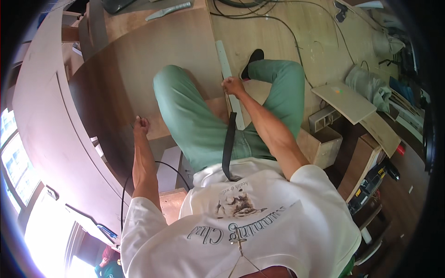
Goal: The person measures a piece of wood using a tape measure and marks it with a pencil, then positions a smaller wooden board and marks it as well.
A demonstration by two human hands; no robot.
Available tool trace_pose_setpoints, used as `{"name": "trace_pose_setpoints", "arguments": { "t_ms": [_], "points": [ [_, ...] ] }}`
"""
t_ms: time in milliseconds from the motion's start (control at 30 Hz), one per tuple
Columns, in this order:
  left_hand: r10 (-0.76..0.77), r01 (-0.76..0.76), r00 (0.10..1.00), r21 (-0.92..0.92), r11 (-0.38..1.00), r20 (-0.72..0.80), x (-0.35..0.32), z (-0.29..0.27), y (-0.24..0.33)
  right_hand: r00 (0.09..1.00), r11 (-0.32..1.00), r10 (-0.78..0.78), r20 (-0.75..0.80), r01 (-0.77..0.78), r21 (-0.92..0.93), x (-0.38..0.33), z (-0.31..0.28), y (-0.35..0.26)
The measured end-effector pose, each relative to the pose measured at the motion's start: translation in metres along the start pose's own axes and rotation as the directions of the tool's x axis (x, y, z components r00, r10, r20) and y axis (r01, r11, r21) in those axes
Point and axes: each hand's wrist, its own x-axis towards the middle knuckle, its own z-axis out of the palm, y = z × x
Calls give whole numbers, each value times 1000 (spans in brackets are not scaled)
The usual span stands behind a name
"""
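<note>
My right hand [232,86] is closed, its fingers at a long, flat, pale grey strip [224,60]. The strip lies lengthwise between my legs, along the edge of a brown wooden panel [185,41]. Whether the fingers grip the strip or something small against it, I cannot make out. On the left, my left hand [141,124] is curled closed in front of a dark brown board [102,88]. A thin dark bit shows beside its fingers, too small to name. A black strap [229,146] hangs from my waist over the strip's near end.
A grey hand tool [168,11] lies at the far end. Black cables [289,30] cross the plywood at the far right. Wooden boxes [324,143], a loose pale board [345,101] and yellow-black tools [368,185] stand right. A black cord [124,194] loops by my left arm. Another person [109,264] shows lower left.
</note>
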Motion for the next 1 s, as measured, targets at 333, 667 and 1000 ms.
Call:
{"name": "trace_pose_setpoints", "arguments": {
  "t_ms": [333,667,1000],
  "points": [
    [19,-19,1000,13,1000,-14,-20,9,-3,998,996,-56,-8,55,-65,-11,-2,-18],
    [25,-25,1000,34,999,-1,0,-1,-2,995,988,-75,-68,65,-138,-12,1,-19],
    [15,-10,994,42,999,-111,-14,16,0,973,951,-175,-149,128,-281,-9,8,-12]
  ]
}}
